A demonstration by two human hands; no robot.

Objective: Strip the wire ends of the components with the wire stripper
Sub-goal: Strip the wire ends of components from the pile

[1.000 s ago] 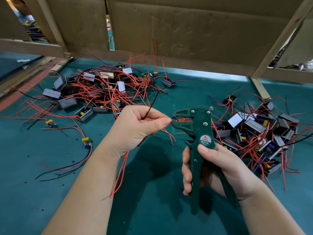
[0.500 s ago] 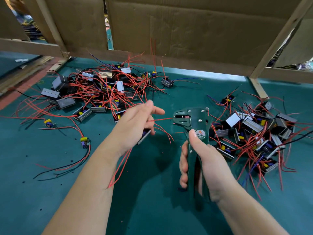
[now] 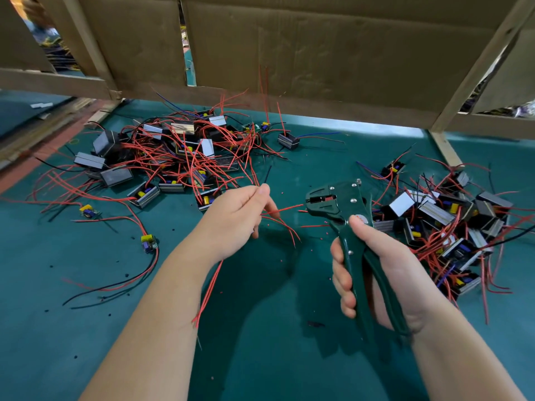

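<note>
1. Handling: the thin red insulated wire [image 3: 286,208] is judged light and limp. It droops when held far from its end, so it is best pinched close to the tip. The copper strands under the insulation are probably easy to nick, so only the tip should enter the tool.
2. Tool: the dark green wire stripper [image 3: 338,204] with its riveted metal head is judged rigid and moderately heavy. It is held by its two long handles, well away from the head.
3. Location: the red insulated wire runs from the left hand [image 3: 234,218] across the gap to the mouth of the wire stripper. Whether its tip is inside the mouth cannot be told. Further red wires trail below the left wrist. The component body they belong to is hidden.
4. Left hand: the thumb and curled fingers pinch the bundle of red wires above the teal bench mat [image 3: 275,328].
5. Right hand [image 3: 376,270]: the fingers wrap one handle, the palm backs the other, and the thumb lies up toward the head. The handles stand partly apart.
6. The hands are near each other but not touching.
7. A left pile of wired black-and-silver components [image 3: 179,157] and a right pile [image 3: 451,227] lie on the mat.
</note>
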